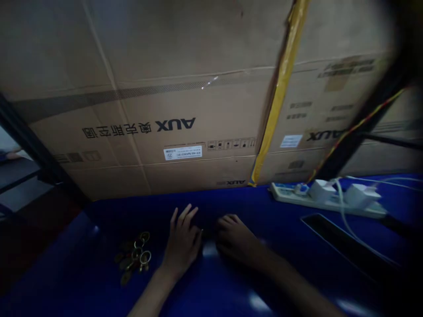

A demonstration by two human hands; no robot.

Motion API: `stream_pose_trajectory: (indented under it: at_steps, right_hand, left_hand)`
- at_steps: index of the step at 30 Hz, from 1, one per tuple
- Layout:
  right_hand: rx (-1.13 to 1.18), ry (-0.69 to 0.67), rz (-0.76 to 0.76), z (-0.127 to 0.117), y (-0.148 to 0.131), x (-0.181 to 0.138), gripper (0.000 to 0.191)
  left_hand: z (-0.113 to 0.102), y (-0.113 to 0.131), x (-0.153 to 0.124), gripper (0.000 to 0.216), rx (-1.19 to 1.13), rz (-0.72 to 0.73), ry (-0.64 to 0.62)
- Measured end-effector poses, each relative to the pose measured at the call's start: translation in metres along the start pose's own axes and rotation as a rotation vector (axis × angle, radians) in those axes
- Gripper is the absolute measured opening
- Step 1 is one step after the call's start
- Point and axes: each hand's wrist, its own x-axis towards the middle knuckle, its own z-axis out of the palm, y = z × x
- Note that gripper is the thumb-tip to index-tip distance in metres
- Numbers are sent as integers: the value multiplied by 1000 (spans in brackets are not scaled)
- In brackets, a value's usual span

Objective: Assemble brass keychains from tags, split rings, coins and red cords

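Observation:
Over the blue table, my left hand (182, 244) has three fingers stretched out. Its index finger and thumb are drawn together, with a tiny glint at their tips that is too small to name. Just to the right, my right hand (233, 235) is curled, fingers bent down and in shadow. Whatever it holds, if anything, is hidden. The two hands are apart, with a narrow gap between them. Left of my left hand lies a pile of brass-coloured rings and dark round pieces (134, 255), which looks like key rings with tags.
Large cardboard boxes (185, 105) stand along the back edge of the blue table (211, 290). A white power strip (294, 197) with plugs and cables lies at the back right. In front of it is a flat dark object (340, 242). Dark metal posts frame both sides.

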Motion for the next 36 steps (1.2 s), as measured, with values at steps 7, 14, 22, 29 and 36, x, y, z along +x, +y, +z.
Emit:
stream_pose_trajectory:
  at_steps: [7, 14, 22, 29, 36]
  right_hand:
    - [97, 80, 23, -1, 4, 1, 16]
    - [383, 265, 174, 6, -11, 12, 16]
    - [312, 282, 194, 16, -14, 19, 16]
    - [337, 290, 201, 11, 0, 12, 19]
    - [261, 74, 170, -6, 22, -27, 15]
  left_hand:
    - [-1, 1, 0, 16, 0, -1, -10]
    - [-1, 4, 0, 16, 2, -1, -13]
    - [2, 4, -2, 14, -33, -26, 3]
    - [0, 5, 0, 15, -59, -47, 12]
    - [4, 5, -1, 12, -55, -46, 8]
